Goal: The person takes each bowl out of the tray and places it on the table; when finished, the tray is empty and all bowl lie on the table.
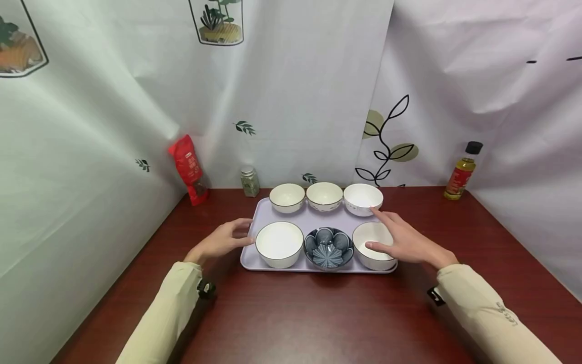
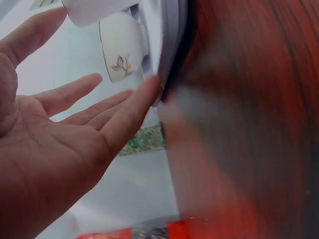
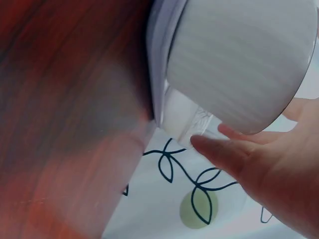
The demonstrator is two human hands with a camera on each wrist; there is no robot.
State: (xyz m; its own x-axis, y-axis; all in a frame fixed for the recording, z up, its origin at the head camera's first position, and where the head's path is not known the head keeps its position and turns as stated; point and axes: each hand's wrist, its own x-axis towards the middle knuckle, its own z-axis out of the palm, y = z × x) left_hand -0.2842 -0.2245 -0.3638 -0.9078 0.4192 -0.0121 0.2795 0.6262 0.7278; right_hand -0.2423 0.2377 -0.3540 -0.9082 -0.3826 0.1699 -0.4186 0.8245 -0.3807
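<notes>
A pale lilac tray [image 1: 313, 218] carries two rows of bowls. Its front row has a white bowl [image 1: 279, 245] at left, a blue patterned bowl [image 1: 328, 247] in the middle and another white bowl [image 1: 366, 233] at right. My left hand [image 1: 227, 237] is at the tray's left side, fingers spread, one fingertip right at the tray's edge in the left wrist view. Over the front right bowl reaches my right hand [image 1: 404, 240], thumb across its opening and fingers extended toward the back right bowl [image 1: 362, 199]. Neither hand grips anything.
Cream bowls [image 1: 287, 198] fill the rest of the back row. Behind the tray's left corner stands a small glass jar [image 1: 250, 182]. A red packet [image 1: 188, 169] leans at the back left; an oil bottle [image 1: 461, 172] stands back right. White cloth [image 1: 309, 91] encloses the dark red table [image 1: 318, 313].
</notes>
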